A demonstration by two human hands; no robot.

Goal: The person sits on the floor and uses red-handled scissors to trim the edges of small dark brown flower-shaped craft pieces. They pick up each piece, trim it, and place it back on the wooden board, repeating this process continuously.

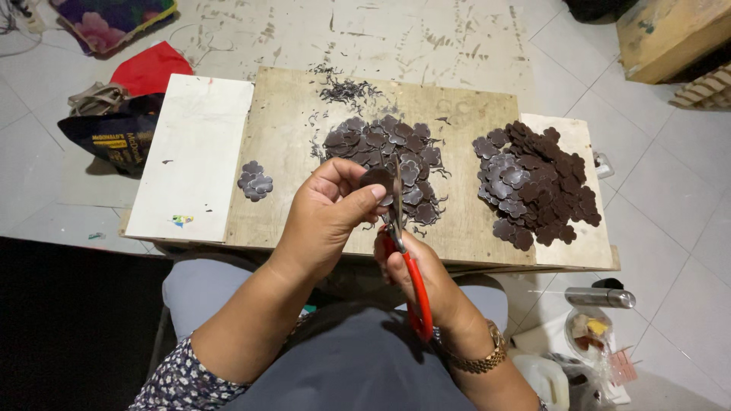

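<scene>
View from above my lap, over a low wooden board (289,152). My left hand (327,217) is curled, thumb and fingers pinched narrowly on a single dark brown flower-shaped cutout (376,178), which I hold up just above the near edge of the board. My right hand (415,274) is wrapped around the red handles of a pair of scissors (403,251); the fingers are closed about the loops and the blades point upward and away from me, their tips meeting the edge of the held cutout. How far the blades stand apart cannot be told, since they appear edge-on.

Behind my hands, at the middle of the board, lies a heap of dark cutouts (388,156), with a scatter of thin dark trimmings (346,90) beyond it. A second, larger heap of cutouts (537,183) rests at the right, partly on a pale panel. A small stack of a few cutouts (254,181) sits well apart at the left, just beside a white panel (194,152). A gold-coloured wristband (481,358) circles my right wrist.
</scene>
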